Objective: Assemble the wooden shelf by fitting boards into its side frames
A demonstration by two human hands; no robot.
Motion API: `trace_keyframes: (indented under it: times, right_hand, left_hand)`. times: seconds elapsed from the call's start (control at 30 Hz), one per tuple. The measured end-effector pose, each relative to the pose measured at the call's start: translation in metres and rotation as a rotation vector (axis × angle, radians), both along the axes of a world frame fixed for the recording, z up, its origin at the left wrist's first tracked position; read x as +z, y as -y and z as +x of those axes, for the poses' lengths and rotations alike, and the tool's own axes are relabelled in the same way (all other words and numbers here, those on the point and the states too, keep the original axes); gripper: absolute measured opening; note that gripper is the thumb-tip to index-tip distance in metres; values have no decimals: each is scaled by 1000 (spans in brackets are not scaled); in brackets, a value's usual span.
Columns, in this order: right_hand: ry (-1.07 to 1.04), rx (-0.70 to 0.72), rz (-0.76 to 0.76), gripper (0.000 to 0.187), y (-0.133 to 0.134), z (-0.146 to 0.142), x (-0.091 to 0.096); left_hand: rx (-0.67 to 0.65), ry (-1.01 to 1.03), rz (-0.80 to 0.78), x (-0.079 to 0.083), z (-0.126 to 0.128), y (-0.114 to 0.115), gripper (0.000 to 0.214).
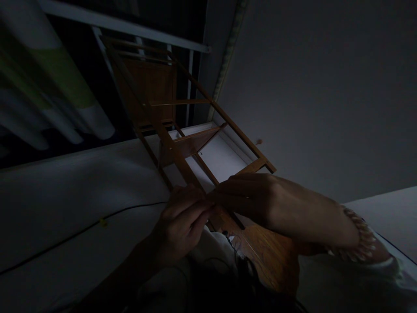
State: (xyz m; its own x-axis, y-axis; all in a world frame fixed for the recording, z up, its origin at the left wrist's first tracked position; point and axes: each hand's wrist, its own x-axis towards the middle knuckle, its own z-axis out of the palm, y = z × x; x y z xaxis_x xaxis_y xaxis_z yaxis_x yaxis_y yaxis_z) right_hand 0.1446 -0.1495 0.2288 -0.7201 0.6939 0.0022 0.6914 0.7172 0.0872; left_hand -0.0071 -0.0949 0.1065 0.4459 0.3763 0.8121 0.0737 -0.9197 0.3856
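Note:
The light is dim. My left hand [182, 221] is closed, its thumb and fingers pinched together by the near end of a brown wooden rack [156, 121]. My right hand [254, 200] reaches in from the right with its fingers bent and pressed together, their tips meeting those of my left hand. Whatever lies between the fingertips is too dark and hidden to make out. The rack's long rails run away from my hands, tilted in the view, with cross bars and wooden panels between them. A beaded bracelet [361, 239] circles my right wrist.
A thin black cable [130, 208] with a yellow tag [103, 222] runs along the pale surface at left. White and green striped curtains [58, 74] hang at upper left beside a white railing [130, 27]. A plain wall [319, 95] fills the right. Wooden flooring [267, 252] shows below.

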Motion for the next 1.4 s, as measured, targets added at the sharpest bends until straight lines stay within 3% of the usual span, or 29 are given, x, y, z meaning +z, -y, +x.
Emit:
trace_keyframes:
  times: [0.33, 0.53, 0.77, 1.07, 1.23, 1.4]
  right_hand:
    - [-67, -32, 91, 14, -3, -1, -7]
    - [-36, -127, -12, 12, 6, -7, -9]
    - [-103, -37, -107, 22, 12, -3, -4]
    - [-26, 7, 75, 15, -3, 0, -18]
    - [-30, 14, 111, 21, -3, -2, -15]
    - [-107, 193, 163, 26, -6, 2, -14]
  left_hand:
    - [57, -6, -8, 7, -1, 1, 8]
    - [67, -59, -15, 10, 1, 2, 10]
    - [14, -119, -112, 8, -1, 2, 15]
    - [4, -61, -58, 9, -2, 2, 11]
    - [4, -80, -50, 8, -4, 1, 11]
    - [1, -80, -40, 6, -4, 1, 14]
